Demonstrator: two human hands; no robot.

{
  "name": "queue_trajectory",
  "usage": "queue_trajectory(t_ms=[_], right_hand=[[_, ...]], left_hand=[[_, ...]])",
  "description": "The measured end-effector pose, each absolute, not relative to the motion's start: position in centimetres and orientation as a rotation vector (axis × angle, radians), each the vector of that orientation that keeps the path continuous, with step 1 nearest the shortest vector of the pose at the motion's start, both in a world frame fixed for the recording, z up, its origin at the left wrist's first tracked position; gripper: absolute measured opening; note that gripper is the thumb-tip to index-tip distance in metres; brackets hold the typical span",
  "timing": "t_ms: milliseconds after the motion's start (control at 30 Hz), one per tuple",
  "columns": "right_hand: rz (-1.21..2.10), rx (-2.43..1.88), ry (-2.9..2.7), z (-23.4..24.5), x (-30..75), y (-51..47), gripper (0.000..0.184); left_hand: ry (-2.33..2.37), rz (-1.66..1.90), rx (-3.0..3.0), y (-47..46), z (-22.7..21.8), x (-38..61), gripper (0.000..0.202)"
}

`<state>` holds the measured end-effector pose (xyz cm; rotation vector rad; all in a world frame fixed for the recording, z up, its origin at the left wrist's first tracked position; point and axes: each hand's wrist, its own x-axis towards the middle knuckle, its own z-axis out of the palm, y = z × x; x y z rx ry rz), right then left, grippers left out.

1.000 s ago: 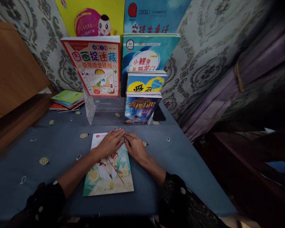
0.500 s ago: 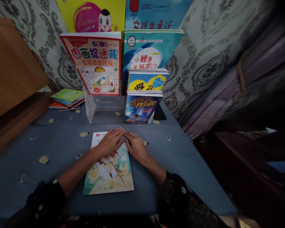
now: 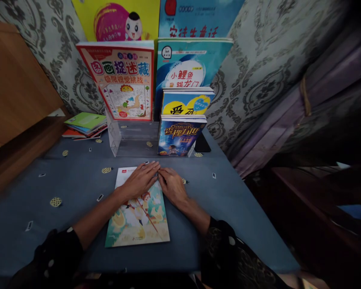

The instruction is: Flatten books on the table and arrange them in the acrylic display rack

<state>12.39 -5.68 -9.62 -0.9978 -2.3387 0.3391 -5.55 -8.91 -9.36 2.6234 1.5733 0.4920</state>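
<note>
A thin picture book point(image 3: 137, 220) with a cartoon cover lies flat on the blue tablecloth point(image 3: 72, 184) in front of me. My left hand point(image 3: 140, 180) rests palm down on its upper part, fingers stretched toward the top right corner. My right hand point(image 3: 172, 186) lies flat beside it at the book's right edge, fingers extended, fingertips meeting those of the left hand. Neither hand holds anything.
A clear acrylic stand point(image 3: 120, 136) at the back holds upright books: a red-framed one point(image 3: 123, 80), a teal one point(image 3: 189, 64), two smaller ones point(image 3: 179, 134). A stack of thin books point(image 3: 84, 126) lies at the back left. A dark phone point(image 3: 202, 142) sits right of the stand.
Hands and book stay as they were; only the view shifted slightly.
</note>
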Motion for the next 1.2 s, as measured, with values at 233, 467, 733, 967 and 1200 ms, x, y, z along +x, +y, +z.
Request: queue_trajectory(t_ms=[233,467,733,967,1200], right_hand=[[0.325,-1.029,-2.366,-9.5,12.42,-5.72,0.025],[0.364,-1.009,-2.362,-9.37,12.42,-5.73,0.025],[0.356,-1.03,-2.372,-9.36,12.4,-5.66,0.026],[0.457,-1.046,-2.348,-8.99,12.46,-5.52,0.026],[0.577,-0.924,-2.339,-9.36,12.18,-5.07,0.034]], left_hand=[[1.55,0.469,2.621,-8.82,-9.33,-5.65,0.048],[1.546,0.445,2.625,-8.7,-9.33,-5.66,0.048],[1.556,0.458,2.627,-8.75,-9.38,-5.65,0.046],[1.565,0.46,2.624,-8.84,-9.15,-5.62,0.046],[1.642,0.467,2.61,-8.93,-9.36,-6.05,0.047]])
